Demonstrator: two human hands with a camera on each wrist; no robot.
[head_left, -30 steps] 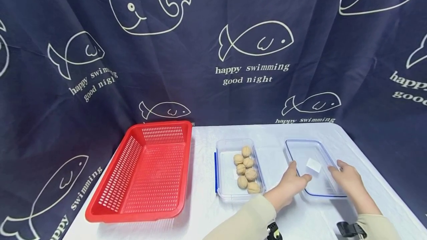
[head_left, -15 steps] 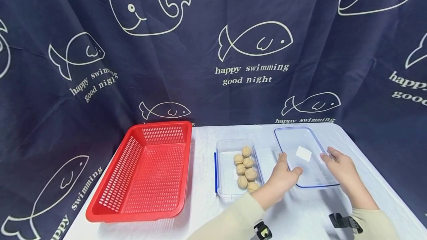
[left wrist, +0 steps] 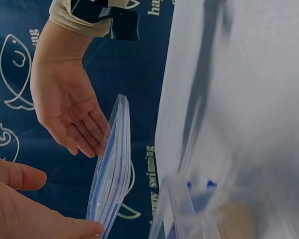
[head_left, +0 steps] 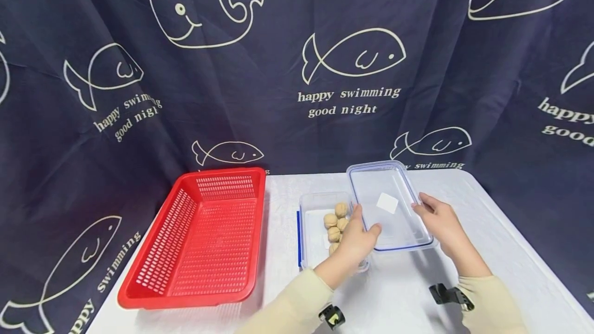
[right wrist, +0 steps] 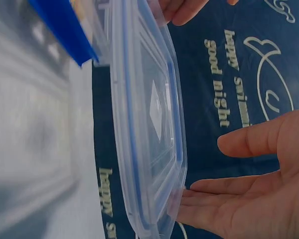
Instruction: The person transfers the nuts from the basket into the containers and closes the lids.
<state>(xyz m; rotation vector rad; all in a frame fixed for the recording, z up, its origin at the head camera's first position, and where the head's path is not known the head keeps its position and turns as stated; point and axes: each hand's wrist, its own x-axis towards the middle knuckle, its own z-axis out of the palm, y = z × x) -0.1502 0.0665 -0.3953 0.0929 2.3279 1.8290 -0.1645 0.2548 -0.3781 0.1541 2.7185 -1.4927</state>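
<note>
A clear plastic lid (head_left: pixel 385 228) with a blue seal and a white label is held in the air between my two hands. Straight fingers of my left hand (head_left: pixel 353 241) touch its left edge, the thumb standing apart. At the opposite edge, straight fingers of my right hand (head_left: pixel 441 223) bear against the lid, and that thumb is also off it in the right wrist view. Left of the lid stands a clear food container (head_left: pixel 315 251) with a blue latch on its left side. Several walnuts (head_left: pixel 330 220) lie in it, partly hidden by my left hand.
A red perforated plastic basket (head_left: pixel 213 251) sits on the left of the white-covered table (head_left: pixel 278 282). Behind the table hangs a dark blue curtain (head_left: pixel 278 92) printed with fish and whales.
Both hands have raised the lid off the table and carried it leftward and away from me, towards the container. The container and basket have stayed where they were.
</note>
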